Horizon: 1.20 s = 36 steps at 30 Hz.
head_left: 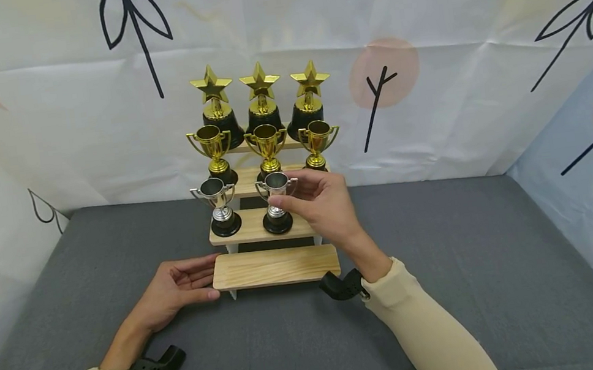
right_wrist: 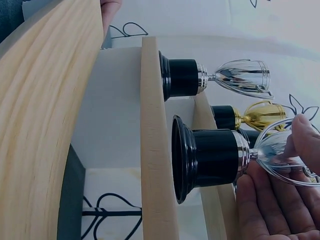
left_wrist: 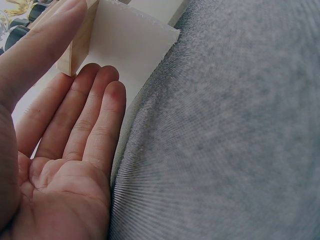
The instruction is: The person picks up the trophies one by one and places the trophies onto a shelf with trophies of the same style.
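Observation:
My right hand [head_left: 326,203] pinches a silver trophy cup [head_left: 276,182] with a black base at the middle of the second wooden step from the front. Whether that base touches the step, I cannot tell. Another silver trophy cup [head_left: 215,195] stands upright at the left of the same step. Beside the left end of the lowest wooden step [head_left: 275,266] is my left hand [head_left: 176,289], its fingers [left_wrist: 85,112] extended. In the left wrist view the fingertips reach the step's end and the white support [left_wrist: 130,45] under it.
Three gold trophy cups [head_left: 266,140] stand on the step behind, the right one partly behind my right hand. Three gold star trophies [head_left: 260,83] fill the top step. The stand sits on a grey cloth-covered table [head_left: 481,286] before a patterned white backdrop [head_left: 418,3].

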Available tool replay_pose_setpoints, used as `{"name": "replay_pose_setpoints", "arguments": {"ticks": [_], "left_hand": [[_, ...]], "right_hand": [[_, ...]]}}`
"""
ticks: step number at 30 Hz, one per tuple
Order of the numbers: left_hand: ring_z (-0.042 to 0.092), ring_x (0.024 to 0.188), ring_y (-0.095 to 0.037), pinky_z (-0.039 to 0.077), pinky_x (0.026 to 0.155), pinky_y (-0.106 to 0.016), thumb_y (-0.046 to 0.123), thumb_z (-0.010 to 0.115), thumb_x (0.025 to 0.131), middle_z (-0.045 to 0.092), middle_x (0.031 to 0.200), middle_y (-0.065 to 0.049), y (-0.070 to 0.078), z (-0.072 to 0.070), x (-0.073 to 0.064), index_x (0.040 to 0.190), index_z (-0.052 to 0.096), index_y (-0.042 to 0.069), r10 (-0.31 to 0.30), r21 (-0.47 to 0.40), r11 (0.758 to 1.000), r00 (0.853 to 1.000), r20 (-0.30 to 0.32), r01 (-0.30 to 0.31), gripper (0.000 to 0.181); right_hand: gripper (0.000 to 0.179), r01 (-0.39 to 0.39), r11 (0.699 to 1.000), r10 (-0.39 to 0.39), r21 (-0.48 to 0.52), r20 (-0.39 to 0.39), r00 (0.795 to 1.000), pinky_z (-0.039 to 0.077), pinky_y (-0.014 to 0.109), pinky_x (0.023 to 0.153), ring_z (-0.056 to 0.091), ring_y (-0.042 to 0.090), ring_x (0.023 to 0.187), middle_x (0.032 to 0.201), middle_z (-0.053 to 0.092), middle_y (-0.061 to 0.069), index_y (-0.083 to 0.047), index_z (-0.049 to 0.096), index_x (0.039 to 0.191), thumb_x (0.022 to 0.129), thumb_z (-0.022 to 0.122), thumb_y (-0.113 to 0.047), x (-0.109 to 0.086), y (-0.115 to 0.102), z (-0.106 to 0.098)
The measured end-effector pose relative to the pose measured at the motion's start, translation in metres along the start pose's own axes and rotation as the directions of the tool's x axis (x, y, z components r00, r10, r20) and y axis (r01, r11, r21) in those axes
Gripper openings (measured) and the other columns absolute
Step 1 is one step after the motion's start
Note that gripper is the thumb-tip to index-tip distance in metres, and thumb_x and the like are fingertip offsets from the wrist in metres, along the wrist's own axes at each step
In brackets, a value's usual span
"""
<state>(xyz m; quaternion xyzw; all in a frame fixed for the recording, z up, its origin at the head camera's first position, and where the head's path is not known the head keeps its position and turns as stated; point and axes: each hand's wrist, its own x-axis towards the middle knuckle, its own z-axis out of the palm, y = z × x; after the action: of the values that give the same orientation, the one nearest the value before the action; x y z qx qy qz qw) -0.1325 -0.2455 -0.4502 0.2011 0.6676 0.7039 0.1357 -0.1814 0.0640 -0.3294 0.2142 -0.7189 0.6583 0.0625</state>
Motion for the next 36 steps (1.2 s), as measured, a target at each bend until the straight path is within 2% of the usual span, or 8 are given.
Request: {"name": "replay_pose_setpoints", "arguments": {"ticks": [7,15,36], "left_hand": [[0.063,0.121,-0.016,0.056,0.097,-0.034,-0.015,0.076,0.081,0.063,0.134,-0.002,-0.0004,-0.0006,0.0005,0.140,0.038,-0.025,0.004,-0.001,1.000,1.000,0.004,-0.004,0.071],[0.063,0.120,-0.016,0.056,0.098,-0.034,-0.014,0.076,0.081,0.064,0.133,0.001,0.0004,0.0002,-0.0001,0.140,0.038,-0.026,0.005,-0.007,1.000,1.000,0.004,-0.005,0.071],[0.063,0.121,-0.016,0.056,0.098,-0.034,-0.014,0.076,0.081,0.063,0.134,-0.001,0.0000,-0.0005,0.0000,0.140,0.038,-0.025,0.002,0.008,1.000,1.000,0.001,-0.002,0.071]], "right_hand": [[0.038,0.004,1.000,-0.004,0.014,0.008,1.000,0.062,0.036,0.088,0.073,0.021,0.091,0.098,0.074,0.018,0.008,0.070,0.119,0.083,0.081,0.003,0.0027,0.0006,0.0017],[0.038,0.003,0.999,-0.003,0.041,0.011,1.000,0.062,0.038,0.089,0.074,0.024,0.092,0.099,0.074,0.019,0.008,0.069,0.119,0.083,0.081,0.004,0.0035,0.0014,0.0043],[0.041,0.001,0.996,-0.004,0.084,0.031,1.000,0.063,0.038,0.088,0.074,0.023,0.092,0.100,0.074,0.020,0.010,0.068,0.122,0.083,0.079,0.007,0.0033,0.0034,0.0061]]}}
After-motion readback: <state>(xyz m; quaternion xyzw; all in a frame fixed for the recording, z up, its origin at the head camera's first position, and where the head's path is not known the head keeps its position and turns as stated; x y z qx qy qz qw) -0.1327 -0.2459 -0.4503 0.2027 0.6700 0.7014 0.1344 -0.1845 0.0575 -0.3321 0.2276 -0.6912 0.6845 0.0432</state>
